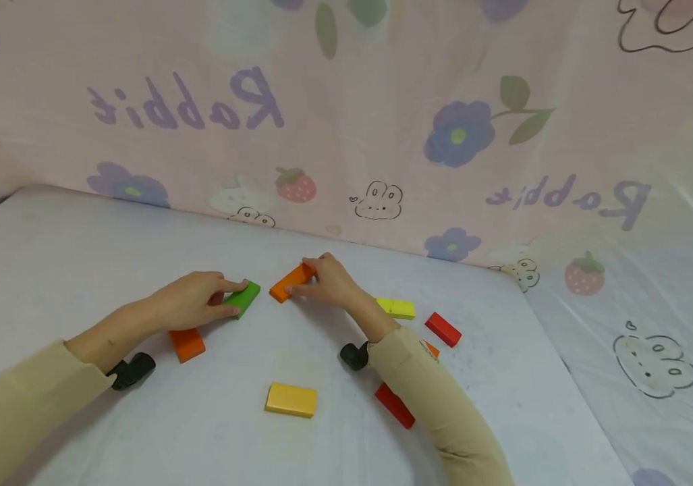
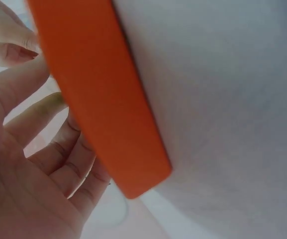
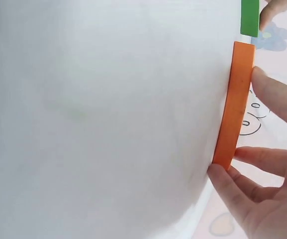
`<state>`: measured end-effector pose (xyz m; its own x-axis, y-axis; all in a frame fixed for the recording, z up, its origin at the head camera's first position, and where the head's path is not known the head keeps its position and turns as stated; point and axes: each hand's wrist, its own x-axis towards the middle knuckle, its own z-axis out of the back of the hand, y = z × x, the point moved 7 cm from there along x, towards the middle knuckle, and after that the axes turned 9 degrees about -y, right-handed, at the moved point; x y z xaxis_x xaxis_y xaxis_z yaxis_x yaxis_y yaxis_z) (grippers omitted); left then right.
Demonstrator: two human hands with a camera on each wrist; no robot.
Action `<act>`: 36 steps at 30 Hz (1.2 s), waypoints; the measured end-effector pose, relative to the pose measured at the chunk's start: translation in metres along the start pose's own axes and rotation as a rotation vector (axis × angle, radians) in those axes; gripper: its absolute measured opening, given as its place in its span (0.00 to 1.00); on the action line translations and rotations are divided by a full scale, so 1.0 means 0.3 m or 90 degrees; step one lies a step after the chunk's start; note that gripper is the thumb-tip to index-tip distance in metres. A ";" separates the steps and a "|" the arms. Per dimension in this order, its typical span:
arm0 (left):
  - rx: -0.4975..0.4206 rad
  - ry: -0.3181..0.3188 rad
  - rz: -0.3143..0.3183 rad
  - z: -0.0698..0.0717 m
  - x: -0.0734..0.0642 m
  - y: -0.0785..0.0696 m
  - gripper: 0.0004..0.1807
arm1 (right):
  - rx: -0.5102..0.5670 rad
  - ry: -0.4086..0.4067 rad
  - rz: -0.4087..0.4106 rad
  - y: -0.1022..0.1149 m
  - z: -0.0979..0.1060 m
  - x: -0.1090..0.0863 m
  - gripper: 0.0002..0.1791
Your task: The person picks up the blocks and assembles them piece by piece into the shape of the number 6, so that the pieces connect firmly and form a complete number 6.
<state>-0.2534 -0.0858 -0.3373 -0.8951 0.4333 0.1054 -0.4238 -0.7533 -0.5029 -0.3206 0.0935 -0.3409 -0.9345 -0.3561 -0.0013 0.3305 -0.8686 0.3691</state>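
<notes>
My left hand (image 1: 191, 300) pinches a green block (image 1: 245, 299) at its two ends, between thumb and finger. Just to the right, an orange block (image 1: 290, 282) is pinched by my right hand (image 1: 330, 283). A small gap separates these two blocks. In the right wrist view, the thumb and fingertips touch the orange block (image 3: 235, 104) along its side and lower end, and part of the green block (image 3: 250, 17) shows above it. Another orange block (image 1: 187, 344) lies below my left hand; in the left wrist view this orange block (image 2: 101, 99) hides several fingertips.
A dark yellow block (image 1: 291, 399) lies on the white table (image 1: 225, 445) toward the front. Around my right forearm lie a bright yellow block (image 1: 396, 308), two red blocks, one farther back (image 1: 443, 329), and a partly covered orange block (image 1: 430, 348). A rabbit-print sheet (image 1: 346, 148) hangs behind.
</notes>
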 end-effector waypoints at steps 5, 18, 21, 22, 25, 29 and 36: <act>0.022 -0.014 0.014 -0.002 -0.013 -0.009 0.28 | -0.005 -0.007 -0.003 0.006 -0.005 0.018 0.38; 0.109 -0.102 -0.015 0.007 -0.046 -0.065 0.27 | -0.009 -0.020 -0.004 0.037 -0.022 0.042 0.38; 0.124 -0.121 -0.021 0.010 -0.046 -0.075 0.26 | -0.011 -0.020 -0.006 0.045 -0.025 0.049 0.39; 0.122 -0.124 -0.020 0.011 -0.045 -0.076 0.26 | -0.010 -0.019 -0.006 0.048 -0.026 0.051 0.39; 0.117 -0.131 -0.015 0.012 -0.046 -0.074 0.26 | -0.004 -0.015 -0.004 0.059 -0.031 0.056 0.39; 0.114 -0.136 -0.015 0.011 -0.047 -0.072 0.26 | 0.003 -0.009 -0.004 0.073 -0.038 0.060 0.39; 0.083 -0.123 -0.008 0.001 -0.052 -0.079 0.25 | 0.003 -0.009 0.010 0.093 -0.051 0.061 0.39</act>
<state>-0.2295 -0.0747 -0.3268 -0.8944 0.3494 0.2792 -0.4378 -0.8118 -0.3865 -0.3263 0.0574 -0.3449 -0.9312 -0.3642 0.0171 0.3439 -0.8617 0.3731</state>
